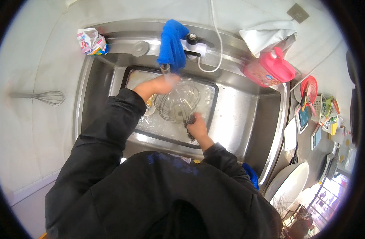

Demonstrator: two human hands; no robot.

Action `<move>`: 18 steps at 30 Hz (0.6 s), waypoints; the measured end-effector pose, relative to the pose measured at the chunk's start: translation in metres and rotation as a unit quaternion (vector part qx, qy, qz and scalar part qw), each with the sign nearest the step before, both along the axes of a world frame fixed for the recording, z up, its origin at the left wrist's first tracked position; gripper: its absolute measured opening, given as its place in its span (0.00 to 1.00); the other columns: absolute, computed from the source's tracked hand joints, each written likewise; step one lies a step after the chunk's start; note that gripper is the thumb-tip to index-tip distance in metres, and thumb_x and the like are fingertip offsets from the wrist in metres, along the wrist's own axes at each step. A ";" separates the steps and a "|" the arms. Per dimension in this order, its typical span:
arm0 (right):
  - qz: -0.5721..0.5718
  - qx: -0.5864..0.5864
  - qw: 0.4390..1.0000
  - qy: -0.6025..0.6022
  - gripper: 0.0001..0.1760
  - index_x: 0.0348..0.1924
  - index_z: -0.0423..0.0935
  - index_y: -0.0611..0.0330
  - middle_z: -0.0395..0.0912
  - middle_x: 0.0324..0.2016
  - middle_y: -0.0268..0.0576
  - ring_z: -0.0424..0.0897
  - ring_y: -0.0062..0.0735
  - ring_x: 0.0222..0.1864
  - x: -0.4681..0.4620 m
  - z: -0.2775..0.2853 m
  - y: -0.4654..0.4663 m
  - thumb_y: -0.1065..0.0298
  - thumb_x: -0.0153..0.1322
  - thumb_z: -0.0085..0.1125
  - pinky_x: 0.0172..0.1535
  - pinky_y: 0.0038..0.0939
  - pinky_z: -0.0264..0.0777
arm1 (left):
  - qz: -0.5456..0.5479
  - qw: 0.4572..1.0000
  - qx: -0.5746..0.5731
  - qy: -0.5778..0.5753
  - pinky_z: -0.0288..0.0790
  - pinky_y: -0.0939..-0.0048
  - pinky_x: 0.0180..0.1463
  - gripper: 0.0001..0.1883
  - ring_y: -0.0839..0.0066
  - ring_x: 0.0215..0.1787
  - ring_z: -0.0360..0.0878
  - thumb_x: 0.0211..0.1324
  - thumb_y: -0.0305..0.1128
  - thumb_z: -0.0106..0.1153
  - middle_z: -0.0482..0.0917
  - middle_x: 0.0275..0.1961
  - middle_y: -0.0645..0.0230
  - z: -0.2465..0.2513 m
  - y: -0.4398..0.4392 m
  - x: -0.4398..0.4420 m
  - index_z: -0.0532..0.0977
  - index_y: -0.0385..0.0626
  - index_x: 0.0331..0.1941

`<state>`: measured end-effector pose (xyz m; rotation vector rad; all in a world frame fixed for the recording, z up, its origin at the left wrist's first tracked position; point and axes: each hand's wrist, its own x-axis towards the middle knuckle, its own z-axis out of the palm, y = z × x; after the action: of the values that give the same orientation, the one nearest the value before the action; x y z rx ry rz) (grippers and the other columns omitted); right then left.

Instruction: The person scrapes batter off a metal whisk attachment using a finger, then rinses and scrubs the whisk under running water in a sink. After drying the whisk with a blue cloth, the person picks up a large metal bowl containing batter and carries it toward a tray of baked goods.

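Observation:
Below the faucet spout [165,68], which has a blue cloth [173,41] draped over it, a large wire balloon whisk [190,100] is under running water. My left hand [163,84] is closed at the whisk's upper end, close to the spout; its fingers are blurred and the handle is hidden. Dark, crinkled scrubbing material [190,131] is gripped in my right hand [197,127], at the lower edge of the wires. Beneath both hands, a dark-rimmed rectangular tray [212,110] holding cloudy water lies in the steel sink [230,119]. A small pale dish [150,110] lies partly behind my left wrist.
A pink detergent jug [270,68] and a white bag [269,35] stand at the sink's right back corner. An opened packet [92,42] sits at the left back corner. Another whisk [48,97] hangs on the left wall. Baskets, scales and a large white bowl [289,180] crowd the right side.

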<state>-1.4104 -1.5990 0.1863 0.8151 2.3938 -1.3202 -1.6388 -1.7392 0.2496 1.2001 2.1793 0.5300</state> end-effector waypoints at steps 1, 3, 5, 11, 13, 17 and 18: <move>0.004 0.003 1.000 -0.014 0.27 0.47 0.65 0.60 0.78 0.35 0.55 0.77 0.54 0.40 0.002 0.001 0.000 0.71 0.55 0.60 0.43 0.41 0.70 | -0.006 1.000 -0.006 -0.013 0.63 0.62 0.60 0.21 0.53 0.56 0.70 0.49 0.20 0.49 0.72 0.54 0.50 0.003 0.000 0.002 0.71 0.40 0.51; 0.012 -0.013 1.000 -0.004 0.27 0.47 0.66 0.60 0.78 0.34 0.56 0.77 0.55 0.40 0.010 0.001 -0.002 0.72 0.54 0.60 0.43 0.42 0.70 | 0.007 0.998 0.067 -0.021 0.62 0.62 0.61 0.22 0.54 0.57 0.68 0.49 0.21 0.50 0.71 0.55 0.51 0.010 -0.010 0.013 0.70 0.40 0.52; 0.025 -0.016 1.000 0.008 0.26 0.47 0.66 0.59 0.77 0.34 0.58 0.77 0.57 0.39 0.019 -0.001 -0.009 0.72 0.55 0.59 0.43 0.44 0.70 | 0.032 0.998 0.054 0.006 0.60 0.63 0.63 0.22 0.54 0.59 0.66 0.49 0.22 0.50 0.70 0.56 0.51 0.014 -0.025 0.029 0.70 0.40 0.52; 0.027 0.005 0.998 0.063 0.22 0.44 0.68 0.58 0.78 0.32 0.56 0.76 0.56 0.37 0.012 -0.014 -0.026 0.73 0.56 0.58 0.42 0.46 0.69 | 0.191 0.978 0.032 -0.081 0.61 0.64 0.61 0.17 0.53 0.59 0.65 0.47 0.29 0.54 0.68 0.55 0.46 0.005 -0.064 0.047 0.75 0.37 0.44; 0.018 -0.007 0.997 0.070 0.21 0.43 0.70 0.58 0.78 0.32 0.54 0.75 0.54 0.38 -0.004 -0.013 -0.022 0.73 0.56 0.57 0.44 0.46 0.69 | 0.239 0.971 0.004 -0.029 0.64 0.61 0.58 0.19 0.51 0.56 0.68 0.44 0.35 0.55 0.72 0.51 0.44 -0.003 -0.066 0.043 0.76 0.39 0.42; -0.032 -0.028 0.995 0.095 0.18 0.40 0.76 0.56 0.79 0.32 0.51 0.74 0.52 0.38 -0.036 0.005 -0.003 0.74 0.55 0.56 0.46 0.44 0.67 | 0.407 0.912 -0.031 -0.036 0.67 0.62 0.50 0.17 0.51 0.46 0.74 0.43 0.36 0.57 0.74 0.44 0.44 -0.020 -0.063 0.035 0.76 0.35 0.35; -0.032 0.000 0.993 0.114 0.18 0.40 0.77 0.56 0.79 0.32 0.51 0.74 0.52 0.38 -0.043 0.012 0.002 0.74 0.55 0.55 0.46 0.43 0.66 | 0.432 0.900 -0.025 -0.051 0.68 0.62 0.47 0.16 0.53 0.42 0.75 0.43 0.35 0.57 0.75 0.41 0.46 -0.023 -0.064 0.035 0.75 0.34 0.33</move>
<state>-1.4539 -1.5973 0.1986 0.7843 2.5593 -1.5131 -1.6035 -1.8028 0.2271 0.0945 2.5324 0.8486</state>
